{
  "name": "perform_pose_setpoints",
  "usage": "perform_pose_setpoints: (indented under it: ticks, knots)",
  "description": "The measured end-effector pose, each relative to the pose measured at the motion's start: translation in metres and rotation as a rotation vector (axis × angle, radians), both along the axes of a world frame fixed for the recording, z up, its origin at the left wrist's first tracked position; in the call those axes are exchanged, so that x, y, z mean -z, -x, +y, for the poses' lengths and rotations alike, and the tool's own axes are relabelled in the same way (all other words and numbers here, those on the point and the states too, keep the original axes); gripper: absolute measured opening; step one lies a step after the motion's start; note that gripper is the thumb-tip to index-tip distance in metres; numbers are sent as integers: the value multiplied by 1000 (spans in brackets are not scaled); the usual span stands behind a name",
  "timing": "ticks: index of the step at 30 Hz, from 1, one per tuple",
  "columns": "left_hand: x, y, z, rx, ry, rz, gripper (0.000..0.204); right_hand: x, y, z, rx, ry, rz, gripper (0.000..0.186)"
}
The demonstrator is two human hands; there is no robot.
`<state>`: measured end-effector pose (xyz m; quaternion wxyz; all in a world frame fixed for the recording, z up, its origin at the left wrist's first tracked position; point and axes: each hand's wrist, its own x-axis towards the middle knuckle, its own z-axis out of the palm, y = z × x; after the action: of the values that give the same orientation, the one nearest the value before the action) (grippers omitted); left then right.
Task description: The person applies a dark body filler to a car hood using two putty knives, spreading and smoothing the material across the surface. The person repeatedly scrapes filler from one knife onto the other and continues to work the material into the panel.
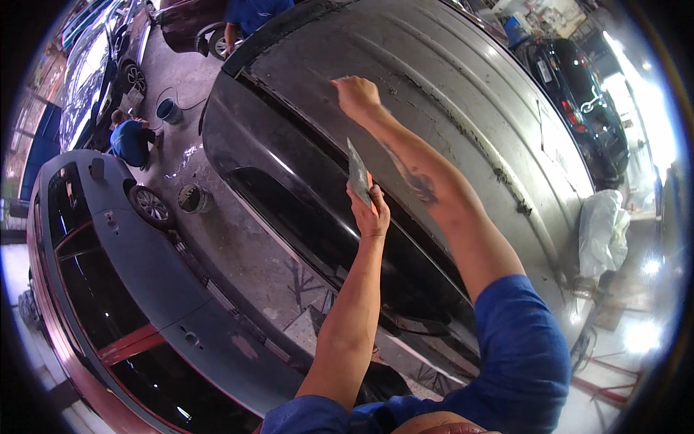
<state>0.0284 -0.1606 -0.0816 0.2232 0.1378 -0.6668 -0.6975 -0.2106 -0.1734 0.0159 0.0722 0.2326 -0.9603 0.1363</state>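
Observation:
My left hand [370, 210] grips a grey, flat-bladed filler knife [358, 168] with an orange handle, its blade pointing up beside the dark roof seam. Farther up, my right hand [358, 96] is closed on a small scraper [337, 82], mostly hidden by the fingers, at the vehicle's ribbed roof [463, 79]. Dark, crumbly residue [502, 176] lies along one of the roof's channels. The glossy black side [275, 195] of the vehicle runs below and left of both hands.
A grey-primed car [177, 296] stands left. Behind it a co-worker [130, 141] crouches by another car, near a blue bucket [168, 110]; a second bucket [194, 197] is closer. Another person [249, 18] stands at the top. Right are a black car [585, 108] and white sheeting [601, 231].

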Motion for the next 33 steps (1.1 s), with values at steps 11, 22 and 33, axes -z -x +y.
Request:
perform_pose_setpoints:
  ticks: [11, 22, 33]
  knots:
    - [2, -1, -1, -14, 37, -70, 57, 16, 39, 72, 308, -33, 121, 25]
    - [-5, 0, 2, -40, 57, -57, 49, -73, 36, 163, 406, -108, -21, 24]
    - [-11, -2, 0, -29, 10, -11, 46, -26, 78, 152, 230, -151, 40, 27]
